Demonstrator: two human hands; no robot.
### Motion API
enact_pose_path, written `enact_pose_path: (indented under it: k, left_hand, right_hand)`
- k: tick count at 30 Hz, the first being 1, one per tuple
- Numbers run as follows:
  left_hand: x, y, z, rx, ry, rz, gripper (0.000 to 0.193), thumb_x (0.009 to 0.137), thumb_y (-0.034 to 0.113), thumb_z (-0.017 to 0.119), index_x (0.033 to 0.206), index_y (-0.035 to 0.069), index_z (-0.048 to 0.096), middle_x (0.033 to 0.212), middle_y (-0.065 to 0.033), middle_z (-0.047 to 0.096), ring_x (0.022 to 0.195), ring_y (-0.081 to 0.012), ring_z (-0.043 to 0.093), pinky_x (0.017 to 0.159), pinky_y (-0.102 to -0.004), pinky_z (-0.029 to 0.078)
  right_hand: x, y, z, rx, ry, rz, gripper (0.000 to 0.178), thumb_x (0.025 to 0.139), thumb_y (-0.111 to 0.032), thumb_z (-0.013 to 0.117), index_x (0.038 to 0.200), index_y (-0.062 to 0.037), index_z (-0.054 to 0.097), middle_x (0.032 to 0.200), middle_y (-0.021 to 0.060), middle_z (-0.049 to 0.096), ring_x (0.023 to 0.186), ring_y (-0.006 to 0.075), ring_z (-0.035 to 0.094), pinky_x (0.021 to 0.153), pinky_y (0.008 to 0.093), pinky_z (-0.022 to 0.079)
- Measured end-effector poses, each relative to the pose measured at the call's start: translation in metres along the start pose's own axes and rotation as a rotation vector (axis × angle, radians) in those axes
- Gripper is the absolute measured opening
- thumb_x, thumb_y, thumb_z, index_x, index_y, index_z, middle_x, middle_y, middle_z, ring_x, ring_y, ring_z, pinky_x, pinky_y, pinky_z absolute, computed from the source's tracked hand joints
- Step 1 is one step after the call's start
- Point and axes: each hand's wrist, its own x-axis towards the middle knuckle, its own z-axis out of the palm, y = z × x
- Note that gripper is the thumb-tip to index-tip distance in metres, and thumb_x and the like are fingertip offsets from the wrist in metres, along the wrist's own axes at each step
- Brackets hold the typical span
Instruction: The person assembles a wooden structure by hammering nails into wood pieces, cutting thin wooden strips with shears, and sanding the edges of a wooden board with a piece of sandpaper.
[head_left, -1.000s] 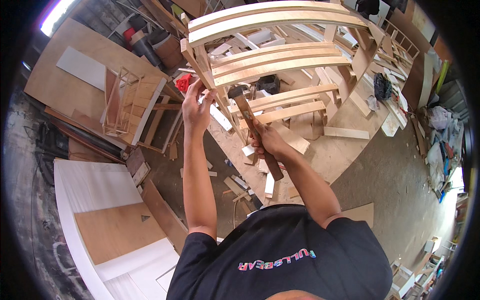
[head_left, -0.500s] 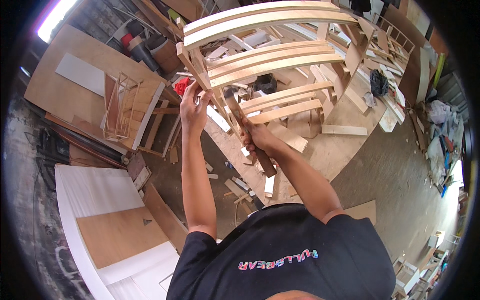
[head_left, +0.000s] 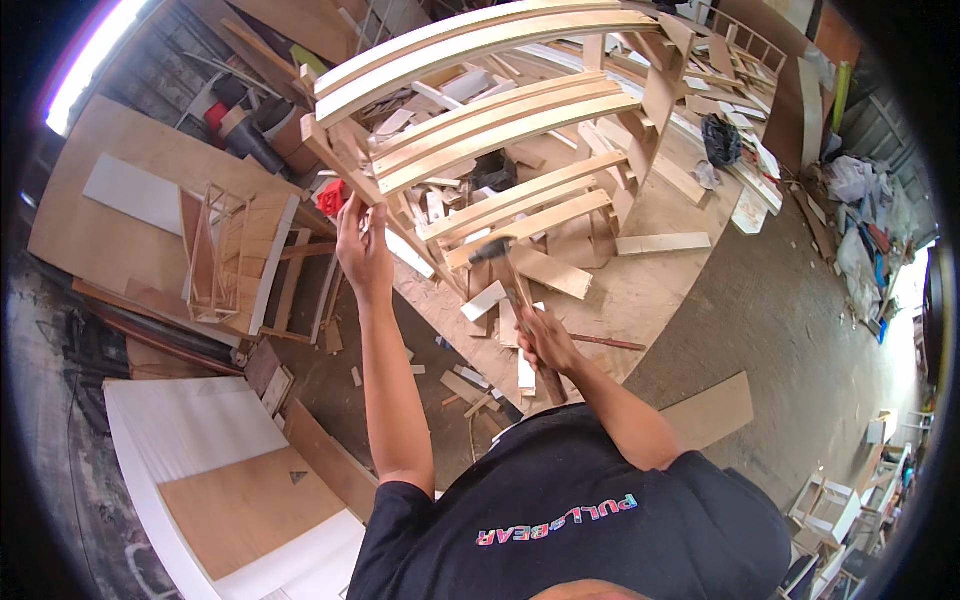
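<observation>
At the far left, a large brown plywood panel point(head_left: 105, 245) lies tilted with a white rectangular board point(head_left: 132, 200) on it; nearer, toward the lower left, is a long white panel point(head_left: 185, 420) with a flat brown sheet point(head_left: 250, 500) across it. Next comes a crumpled bright red item point(head_left: 331, 197), just beside the fingers of the left hand point(head_left: 365, 255). That hand is raised against the near left post of a pale wooden frame with paired long slats point(head_left: 505, 142), thumb and fingers close together; whether its grip pinches anything small I cannot tell. The frame stands to the right of this hand, above a broad plywood table point(head_left: 640, 290) strewn with pale and white wood offcuts. In front of its lowest slats is a hammer with a dark metal head and brown wooden handle point(head_left: 517, 282); whether the head touches a slat is unclear. The right hand point(head_left: 547, 340) has its grip wrapped firmly around the handle. Farther right, a crumpled black plastic bag point(head_left: 720, 140) lies among the offcuts, a flat tan sheet point(head_left: 705, 410) lies on the grey floor point(head_left: 790, 330), and translucent plastic bags point(head_left: 855, 185) are heaped near the wall.
</observation>
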Motion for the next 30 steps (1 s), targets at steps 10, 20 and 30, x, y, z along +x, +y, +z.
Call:
enact_pose_path:
  k: [10, 20, 30]
  left_hand:
    - [-0.208, -0.054, 0.109, 0.210, 0.252, -0.141, 0.053, 0.100, 0.010, 0.067, 0.150, -0.002, 0.052, 0.153, -0.0199, 0.054, 0.143, -0.0344, 0.050, 0.117, -0.0459, 0.041]
    - [-0.402, -0.077, 0.207, 0.349, -0.153, -0.390, 0.042, 0.102, 0.021, 0.064, 0.137, -0.001, 0.063, 0.138, -0.0248, 0.064, 0.134, -0.0409, 0.057, 0.116, -0.0473, 0.042]
    - [-0.449, -0.059, 0.235, 0.417, -0.253, -0.365, 0.038, 0.101, 0.024, 0.066, 0.131, 0.000, 0.067, 0.128, -0.0235, 0.070, 0.121, -0.0418, 0.064, 0.107, -0.0471, 0.049]
  right_hand:
    - [-0.054, 0.032, -0.153, -1.272, 0.355, -0.227, 0.052, 0.095, -0.030, 0.073, 0.145, -0.0209, 0.062, 0.104, 0.0137, 0.072, 0.099, 0.0353, 0.070, 0.086, 0.0466, 0.056]
    - [-0.032, 0.020, -0.254, -1.449, 0.073, -0.303, 0.056, 0.089, -0.025, 0.075, 0.143, -0.0338, 0.064, 0.112, 0.0081, 0.065, 0.105, 0.0306, 0.067, 0.093, 0.0451, 0.054]
    - [-0.061, 0.049, -0.285, -1.443, 0.258, -0.363, 0.066, 0.086, -0.009, 0.068, 0.151, -0.0195, 0.056, 0.139, 0.0134, 0.058, 0.133, 0.0339, 0.054, 0.117, 0.0489, 0.039]
